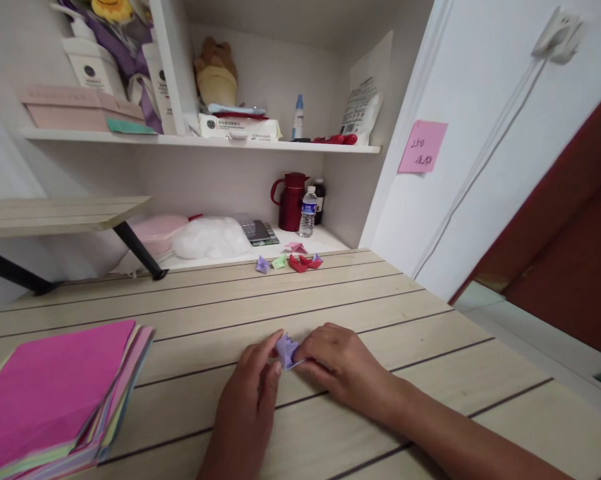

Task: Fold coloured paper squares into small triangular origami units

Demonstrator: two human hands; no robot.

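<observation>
A small purple folded paper boat [286, 351] sits between my hands, just over the slatted wooden table [200, 320]. My left hand [248, 393] pinches its left side between thumb and fingers. From the right, my right hand [338, 357] has its fingertips closed on the other side and covers part of the folds. Farther back on the table stand several finished-looking folded papers: a purple one [263, 265], a green one [279, 261], red ones [299, 263] and a pink one [296, 247].
A thick stack of coloured paper [55, 393], magenta on top, lies at the left. Behind the table, a shelf holds a red jug [291, 203], a water bottle [308, 212] and a white plastic bag [210, 238]. A small raised stand [60, 215] rests on the table's left back.
</observation>
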